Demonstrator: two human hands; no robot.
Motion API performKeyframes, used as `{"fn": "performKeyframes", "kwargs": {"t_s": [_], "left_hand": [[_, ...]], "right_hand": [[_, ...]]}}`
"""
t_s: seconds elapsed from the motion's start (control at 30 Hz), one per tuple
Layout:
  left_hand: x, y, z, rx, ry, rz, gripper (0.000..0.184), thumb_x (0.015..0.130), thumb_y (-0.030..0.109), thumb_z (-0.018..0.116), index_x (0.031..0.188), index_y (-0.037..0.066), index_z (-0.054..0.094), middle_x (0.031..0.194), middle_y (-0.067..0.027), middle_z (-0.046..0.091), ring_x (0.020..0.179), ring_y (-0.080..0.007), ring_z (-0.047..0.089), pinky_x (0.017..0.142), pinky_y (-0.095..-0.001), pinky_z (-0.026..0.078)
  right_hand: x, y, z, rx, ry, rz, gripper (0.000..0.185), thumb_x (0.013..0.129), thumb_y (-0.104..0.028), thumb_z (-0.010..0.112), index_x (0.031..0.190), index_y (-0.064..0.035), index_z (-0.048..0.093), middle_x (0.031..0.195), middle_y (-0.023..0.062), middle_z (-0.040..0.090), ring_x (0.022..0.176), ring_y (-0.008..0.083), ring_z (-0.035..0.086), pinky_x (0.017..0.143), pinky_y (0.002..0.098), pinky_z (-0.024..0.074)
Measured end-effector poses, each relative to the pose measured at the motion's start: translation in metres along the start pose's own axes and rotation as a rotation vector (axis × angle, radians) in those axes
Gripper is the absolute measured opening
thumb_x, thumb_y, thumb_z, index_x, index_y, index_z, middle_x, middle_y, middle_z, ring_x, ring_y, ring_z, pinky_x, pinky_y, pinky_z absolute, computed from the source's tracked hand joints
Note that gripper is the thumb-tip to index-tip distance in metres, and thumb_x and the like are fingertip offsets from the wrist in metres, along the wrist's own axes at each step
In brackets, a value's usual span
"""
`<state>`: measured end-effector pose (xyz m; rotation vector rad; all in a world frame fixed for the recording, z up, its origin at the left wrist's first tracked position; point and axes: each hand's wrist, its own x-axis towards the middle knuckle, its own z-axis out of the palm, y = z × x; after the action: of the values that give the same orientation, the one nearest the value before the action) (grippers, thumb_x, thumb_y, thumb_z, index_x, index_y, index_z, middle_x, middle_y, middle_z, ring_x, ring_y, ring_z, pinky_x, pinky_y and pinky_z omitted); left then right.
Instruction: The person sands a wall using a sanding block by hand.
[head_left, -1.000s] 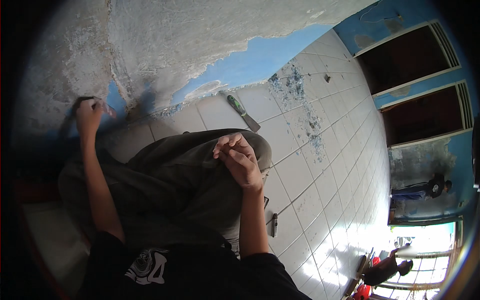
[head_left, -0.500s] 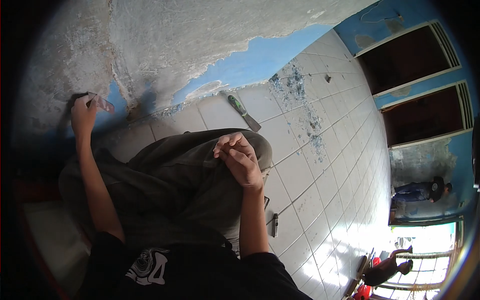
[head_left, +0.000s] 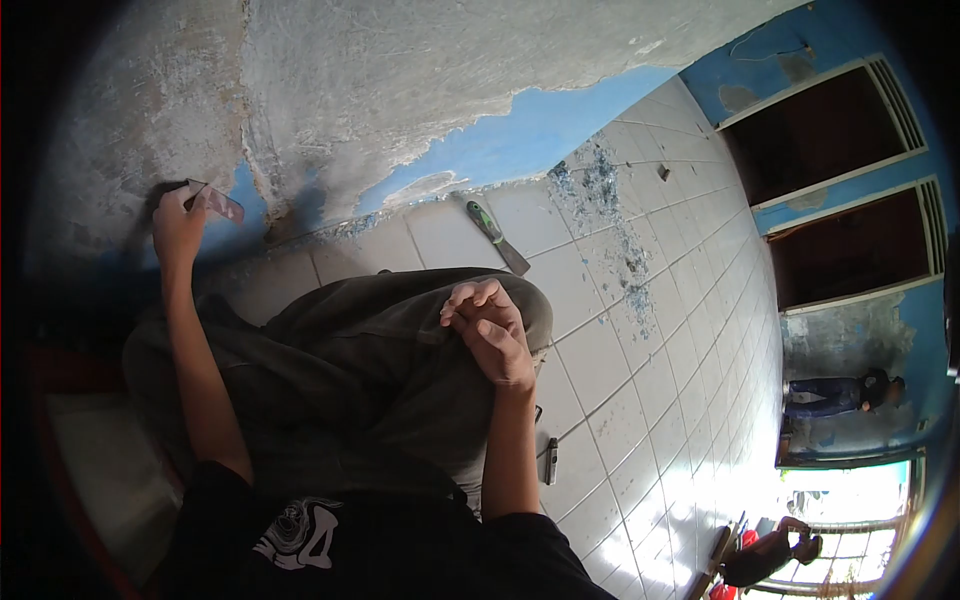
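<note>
My left hand point(head_left: 180, 225) is closed on a scraper point(head_left: 220, 203) with a reddish, see-through handle, up against the peeling wall point(head_left: 330, 110). Patches of blue paint remain on its lower part, and bare grey plaster shows above. My right hand point(head_left: 490, 330) rests over my knee, palm up, its fingers loosely curled and apart with nothing in them. Beyond that knee, a putty knife point(head_left: 497, 237) with a green and black handle lies on the floor tiles beside the wall.
Blue and grey paint flakes point(head_left: 625, 240) are scattered over the tiled floor point(head_left: 620, 390). A small dark device point(head_left: 551, 461) lies right of my forearm. One person point(head_left: 840, 392) is by the far wall, another point(head_left: 765, 558) near the bright window. Two dark doorways are at right.
The scraper and my left hand have shifted a little on the wall, showing more of the handle. The fingers of my right hand have spread slightly. The whole view has shifted slightly.
</note>
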<state>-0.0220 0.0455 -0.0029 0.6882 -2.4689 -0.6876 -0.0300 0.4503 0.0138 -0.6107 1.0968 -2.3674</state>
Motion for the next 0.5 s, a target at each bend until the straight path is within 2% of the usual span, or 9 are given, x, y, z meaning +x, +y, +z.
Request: {"fn": "performKeyframes", "kwargs": {"t_s": [0.07,0.13,0.2,0.23,0.3,0.33,0.37,0.43,0.5], "left_hand": [[0.001,-0.004,0.002,-0.142,-0.069,-0.078,0.026,0.081,0.020,0.056,0.087,-0.005,0.062,0.074,-0.0167,0.064,0.069,-0.0245,0.065,0.063,-0.0315,0.046],[0.000,-0.014,0.018,-0.212,-0.089,-0.117,0.025,0.081,0.019,0.056,0.088,-0.005,0.062,0.074,-0.0158,0.064,0.069,-0.0230,0.065,0.063,-0.0307,0.047],[0.003,-0.029,0.028,-0.270,-0.105,-0.124,0.023,0.081,0.016,0.057,0.087,-0.006,0.062,0.072,-0.0144,0.064,0.067,-0.0219,0.065,0.059,-0.0281,0.047],[0.004,-0.029,0.026,-0.273,-0.092,-0.133,0.023,0.081,0.016,0.057,0.087,-0.006,0.062,0.072,-0.0144,0.064,0.067,-0.0219,0.065,0.059,-0.0281,0.047],[0.004,-0.025,0.020,-0.237,-0.177,-0.098,0.023,0.081,0.015,0.057,0.086,-0.006,0.062,0.071,-0.0130,0.064,0.066,-0.0210,0.065,0.056,-0.0264,0.047],[0.004,-0.023,0.020,-0.242,-0.185,-0.092,0.023,0.081,0.015,0.057,0.086,-0.006,0.062,0.071,-0.0130,0.064,0.066,-0.0210,0.065,0.056,-0.0264,0.047],[0.004,-0.022,0.021,-0.294,-0.165,-0.110,0.023,0.081,0.016,0.057,0.085,-0.006,0.062,0.071,-0.0121,0.064,0.066,-0.0200,0.065,0.055,-0.0263,0.047],[0.004,-0.023,0.023,-0.346,-0.158,-0.126,0.024,0.081,0.017,0.056,0.085,-0.005,0.062,0.070,-0.0112,0.064,0.066,-0.0190,0.065,0.053,-0.0262,0.047],[0.004,-0.026,0.024,-0.308,-0.162,-0.137,0.024,0.081,0.019,0.056,0.082,-0.005,0.062,0.070,-0.0108,0.064,0.065,-0.0176,0.065,0.052,-0.0269,0.047]], "right_hand": [[-0.001,0.000,-0.002,-0.015,0.006,-0.009,0.023,0.078,-0.013,0.060,0.095,-0.0077,0.046,0.097,0.0093,0.049,0.090,0.0182,0.048,0.080,0.0323,0.0384],[-0.007,-0.001,-0.008,-0.027,-0.075,-0.088,0.025,0.077,-0.023,0.061,0.092,-0.0070,0.047,0.097,0.0092,0.048,0.088,0.0179,0.047,0.076,0.0316,0.0378],[-0.044,-0.022,0.000,0.024,0.138,-0.150,0.028,0.077,-0.035,0.060,0.079,-0.0081,0.050,0.087,0.0071,0.050,0.079,0.0187,0.048,0.070,0.0313,0.0368],[-0.067,-0.045,0.010,0.025,0.076,-0.233,0.027,0.077,-0.035,0.061,0.077,-0.0088,0.055,0.078,0.0057,0.050,0.069,0.0164,0.046,0.062,0.0303,0.0336],[-0.085,-0.116,0.043,-0.001,-0.631,-0.363,0.026,0.076,-0.037,0.064,0.073,-0.0103,0.064,0.062,0.0031,0.049,0.051,0.0118,0.043,0.045,0.0284,0.0271],[-0.084,-0.130,0.062,0.005,-0.828,-0.359,0.027,0.075,-0.037,0.065,0.072,-0.0111,0.069,0.053,0.0018,0.049,0.041,0.0096,0.041,0.037,0.0274,0.0238],[-0.082,-0.136,0.067,0.001,-0.954,-0.337,0.027,0.076,-0.038,0.064,0.072,-0.0107,0.067,0.055,0.0016,0.049,0.044,0.0100,0.041,0.039,0.0277,0.0249],[-0.035,-0.081,0.072,0.031,-0.876,-0.316,0.029,0.077,-0.038,0.062,0.074,-0.0100,0.063,0.058,0.0014,0.047,0.048,0.0108,0.041,0.043,0.0284,0.0271],[0.037,0.029,0.087,0.127,-0.590,-0.326,0.030,0.079,-0.039,0.060,0.076,-0.0093,0.060,0.061,0.0011,0.045,0.052,0.0117,0.040,0.047,0.0291,0.0293]]}}
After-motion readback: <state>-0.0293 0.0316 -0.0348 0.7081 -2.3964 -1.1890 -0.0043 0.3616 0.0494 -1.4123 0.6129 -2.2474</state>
